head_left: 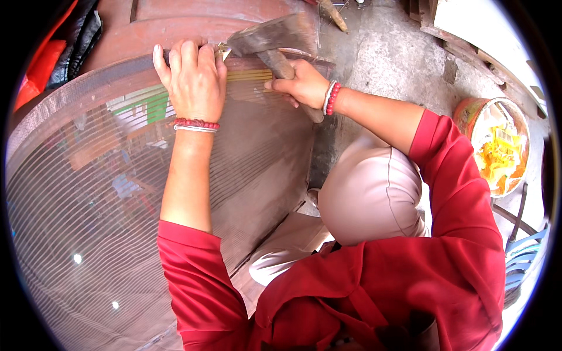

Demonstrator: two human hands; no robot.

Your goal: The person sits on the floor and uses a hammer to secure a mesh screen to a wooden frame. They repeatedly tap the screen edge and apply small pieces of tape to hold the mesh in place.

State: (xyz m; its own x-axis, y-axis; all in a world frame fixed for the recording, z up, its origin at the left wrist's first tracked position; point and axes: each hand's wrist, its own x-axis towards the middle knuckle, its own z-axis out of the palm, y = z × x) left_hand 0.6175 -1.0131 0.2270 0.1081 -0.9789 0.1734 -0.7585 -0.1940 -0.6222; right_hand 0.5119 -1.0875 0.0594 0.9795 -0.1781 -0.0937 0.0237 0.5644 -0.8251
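My right hand (307, 85) is wrapped round the wooden handle of a hatchet (272, 36). Its dark, broad head is slightly blurred, and the narrow blunt end points left toward a small brass-coloured metal piece (222, 49). That piece sits at the top edge of a large ribbed, glossy panel with a brown wooden frame (93, 96). Beside the metal piece, my left hand (196, 76) curls its fingers over the frame's edge. The fingertips are partly hidden, and whether they also pinch the metal piece cannot be made out.
Reddish-brown wood (175, 26) lies beyond the panel, with an orange and black bag (55, 64) at far left. A round bucket (462, 117) with yellow wrappers stands on the concrete floor (380, 64) at right. Near it is a blue slatted chair (524, 260). A wooden-handled tool (333, 14) lies at top.
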